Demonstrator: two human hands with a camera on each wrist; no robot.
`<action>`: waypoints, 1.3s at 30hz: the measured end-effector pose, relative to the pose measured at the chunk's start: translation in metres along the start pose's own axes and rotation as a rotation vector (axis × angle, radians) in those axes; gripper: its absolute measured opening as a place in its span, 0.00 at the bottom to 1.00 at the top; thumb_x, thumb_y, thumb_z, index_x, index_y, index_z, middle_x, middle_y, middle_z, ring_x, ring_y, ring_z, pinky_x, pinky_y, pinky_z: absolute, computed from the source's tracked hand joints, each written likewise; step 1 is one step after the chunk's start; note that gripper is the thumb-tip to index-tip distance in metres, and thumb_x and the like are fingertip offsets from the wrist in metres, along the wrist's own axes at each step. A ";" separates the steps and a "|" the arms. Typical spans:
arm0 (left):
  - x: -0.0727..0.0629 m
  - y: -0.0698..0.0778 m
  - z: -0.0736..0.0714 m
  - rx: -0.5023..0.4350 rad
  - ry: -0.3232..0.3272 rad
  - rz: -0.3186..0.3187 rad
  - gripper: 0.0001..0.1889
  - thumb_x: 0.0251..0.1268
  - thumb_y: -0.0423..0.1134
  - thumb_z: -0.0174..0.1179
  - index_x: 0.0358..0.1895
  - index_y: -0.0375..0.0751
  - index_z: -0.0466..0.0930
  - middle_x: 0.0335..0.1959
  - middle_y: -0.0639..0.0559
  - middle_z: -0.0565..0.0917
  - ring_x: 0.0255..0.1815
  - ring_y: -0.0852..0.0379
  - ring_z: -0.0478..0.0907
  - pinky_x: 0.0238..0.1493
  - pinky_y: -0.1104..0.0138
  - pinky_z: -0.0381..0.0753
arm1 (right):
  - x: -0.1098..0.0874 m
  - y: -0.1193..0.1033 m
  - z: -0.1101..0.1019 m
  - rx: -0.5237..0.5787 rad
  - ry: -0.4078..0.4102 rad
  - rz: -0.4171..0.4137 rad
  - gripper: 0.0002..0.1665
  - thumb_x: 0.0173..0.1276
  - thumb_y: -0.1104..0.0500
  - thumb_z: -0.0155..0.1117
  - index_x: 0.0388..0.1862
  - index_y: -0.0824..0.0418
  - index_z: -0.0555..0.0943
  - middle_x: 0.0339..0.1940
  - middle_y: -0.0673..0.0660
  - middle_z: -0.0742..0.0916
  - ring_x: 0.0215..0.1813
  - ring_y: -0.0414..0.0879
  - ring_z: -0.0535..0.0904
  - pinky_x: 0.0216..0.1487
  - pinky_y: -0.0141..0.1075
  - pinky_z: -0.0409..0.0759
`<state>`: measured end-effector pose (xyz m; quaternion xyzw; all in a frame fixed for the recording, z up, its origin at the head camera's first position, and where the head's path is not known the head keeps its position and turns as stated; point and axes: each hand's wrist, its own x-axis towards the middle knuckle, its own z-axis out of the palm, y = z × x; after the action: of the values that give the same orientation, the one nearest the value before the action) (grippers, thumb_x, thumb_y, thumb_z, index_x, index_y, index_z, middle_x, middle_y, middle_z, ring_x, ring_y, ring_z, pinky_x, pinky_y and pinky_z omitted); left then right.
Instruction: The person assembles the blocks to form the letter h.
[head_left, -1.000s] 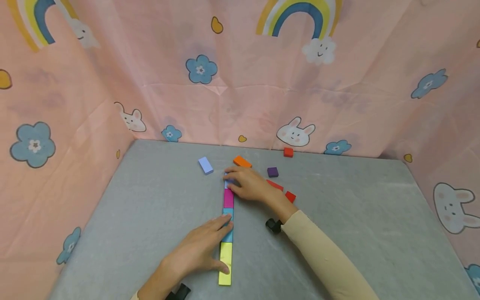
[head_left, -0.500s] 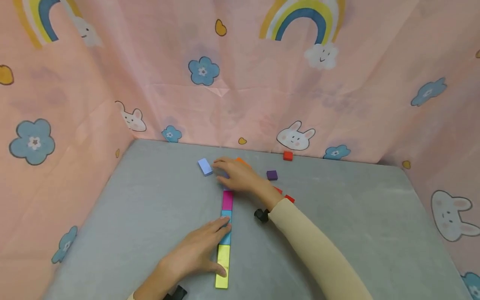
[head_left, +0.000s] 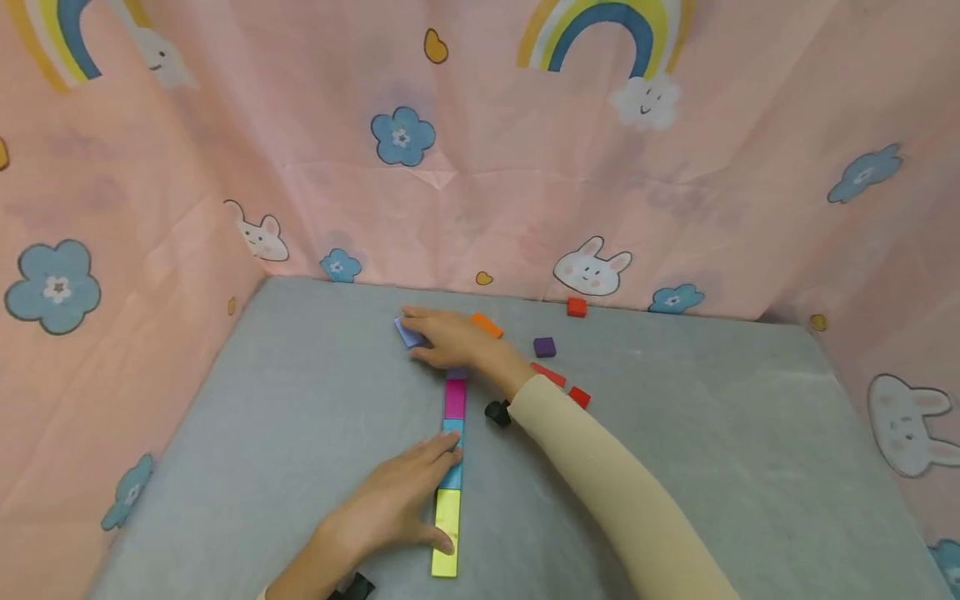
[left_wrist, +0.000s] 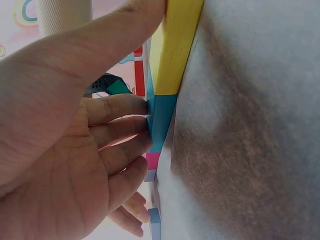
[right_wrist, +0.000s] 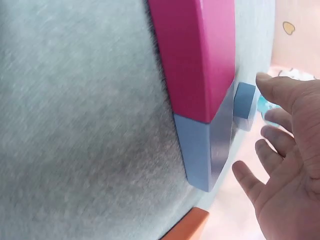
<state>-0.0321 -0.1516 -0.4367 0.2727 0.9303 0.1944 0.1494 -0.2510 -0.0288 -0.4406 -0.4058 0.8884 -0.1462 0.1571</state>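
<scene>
A straight row of flat blocks runs away from me: a yellow block (head_left: 447, 512), a blue block (head_left: 452, 477), a magenta block (head_left: 454, 400) and a light-blue block (right_wrist: 194, 150), mostly covered by the right hand in the head view. My left hand (head_left: 386, 504) rests along the row, fingertips on the blue block and thumb on the yellow one. My right hand (head_left: 453, 340) hovers at the far end, fingers spread above a loose light-blue block (head_left: 407, 333). In the right wrist view, thumb and fingers look apart from that block.
Behind the right hand lies an orange block (head_left: 487, 325). To its right are a purple block (head_left: 544, 347), a long red block (head_left: 548, 374), and small red blocks (head_left: 579, 397), one at the back edge. A pink patterned cloth (head_left: 480, 217) encloses the grey table (head_left: 712, 433).
My right hand has left the light-blue block at the row's far end and moved left over the loose light-blue block. The left hand has stayed on the row.
</scene>
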 end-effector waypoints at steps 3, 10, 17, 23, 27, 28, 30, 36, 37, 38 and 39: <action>-0.003 0.000 0.001 -0.004 -0.004 -0.010 0.58 0.41 0.58 0.85 0.77 0.34 0.70 0.84 0.43 0.66 0.84 0.45 0.66 0.82 0.50 0.71 | 0.002 -0.003 0.004 0.004 -0.019 -0.020 0.38 0.82 0.50 0.60 0.84 0.59 0.64 0.88 0.55 0.64 0.89 0.50 0.57 0.90 0.44 0.57; 0.000 0.001 0.002 0.007 0.014 0.005 0.57 0.42 0.57 0.85 0.77 0.34 0.70 0.84 0.43 0.66 0.84 0.45 0.66 0.83 0.51 0.70 | 0.002 -0.003 0.004 -0.046 0.015 -0.019 0.32 0.82 0.55 0.60 0.81 0.60 0.69 0.85 0.58 0.70 0.86 0.53 0.65 0.88 0.44 0.64; 0.002 0.000 0.000 0.026 0.024 0.024 0.57 0.42 0.58 0.85 0.76 0.33 0.70 0.83 0.42 0.67 0.84 0.45 0.66 0.82 0.52 0.70 | 0.004 -0.006 -0.001 -0.086 0.049 -0.020 0.27 0.81 0.58 0.62 0.76 0.61 0.76 0.82 0.60 0.75 0.83 0.54 0.70 0.86 0.44 0.67; 0.001 0.001 0.000 0.012 0.020 0.015 0.57 0.42 0.57 0.85 0.76 0.34 0.71 0.83 0.43 0.67 0.84 0.45 0.67 0.83 0.52 0.70 | 0.004 -0.008 0.001 -0.123 0.046 -0.034 0.27 0.81 0.57 0.62 0.75 0.62 0.77 0.80 0.59 0.77 0.82 0.53 0.72 0.85 0.44 0.68; 0.002 0.002 0.001 -0.003 0.003 0.007 0.57 0.42 0.57 0.86 0.76 0.34 0.71 0.84 0.44 0.67 0.84 0.47 0.65 0.83 0.52 0.69 | 0.000 -0.007 0.003 -0.145 0.046 -0.033 0.28 0.81 0.56 0.63 0.75 0.61 0.77 0.79 0.60 0.78 0.81 0.54 0.73 0.85 0.46 0.69; 0.002 0.003 0.001 -0.011 -0.001 0.007 0.56 0.42 0.56 0.86 0.76 0.34 0.71 0.84 0.44 0.66 0.84 0.47 0.65 0.83 0.52 0.69 | -0.001 -0.006 0.003 -0.141 0.046 -0.023 0.28 0.81 0.56 0.63 0.76 0.61 0.76 0.79 0.60 0.78 0.81 0.54 0.73 0.85 0.46 0.69; 0.003 0.004 0.001 -0.012 -0.005 0.004 0.56 0.43 0.56 0.85 0.77 0.35 0.70 0.84 0.45 0.66 0.85 0.47 0.65 0.83 0.52 0.69 | -0.004 -0.005 0.004 -0.118 0.059 -0.001 0.30 0.81 0.54 0.63 0.77 0.62 0.74 0.79 0.60 0.77 0.81 0.54 0.73 0.85 0.46 0.69; 0.002 0.004 0.000 -0.026 -0.012 -0.009 0.57 0.44 0.56 0.85 0.78 0.35 0.70 0.85 0.45 0.65 0.85 0.47 0.63 0.84 0.52 0.68 | -0.011 -0.005 0.001 0.039 0.096 0.013 0.39 0.79 0.51 0.66 0.81 0.65 0.67 0.78 0.63 0.77 0.77 0.55 0.75 0.82 0.45 0.74; 0.001 0.003 -0.001 -0.030 -0.013 -0.011 0.57 0.43 0.56 0.85 0.78 0.34 0.69 0.85 0.45 0.64 0.85 0.46 0.63 0.84 0.51 0.68 | -0.012 -0.005 0.000 0.069 0.101 0.009 0.40 0.78 0.51 0.67 0.81 0.66 0.67 0.77 0.63 0.77 0.77 0.55 0.76 0.81 0.45 0.74; 0.001 0.003 -0.001 -0.034 -0.012 -0.013 0.57 0.43 0.56 0.85 0.78 0.34 0.69 0.85 0.44 0.64 0.85 0.46 0.63 0.83 0.51 0.68 | -0.014 -0.006 -0.001 0.094 0.105 0.004 0.39 0.78 0.52 0.67 0.81 0.66 0.68 0.77 0.63 0.77 0.76 0.55 0.76 0.80 0.45 0.75; 0.000 0.002 -0.002 -0.034 -0.012 -0.015 0.57 0.43 0.56 0.85 0.78 0.34 0.69 0.85 0.44 0.64 0.85 0.45 0.63 0.83 0.51 0.69 | -0.016 -0.006 -0.002 0.114 0.110 0.000 0.39 0.78 0.52 0.68 0.80 0.66 0.69 0.77 0.63 0.77 0.75 0.54 0.77 0.80 0.45 0.76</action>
<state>-0.0316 -0.1502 -0.4343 0.2644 0.9280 0.2073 0.1609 -0.2376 -0.0203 -0.4343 -0.3876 0.8859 -0.2187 0.1307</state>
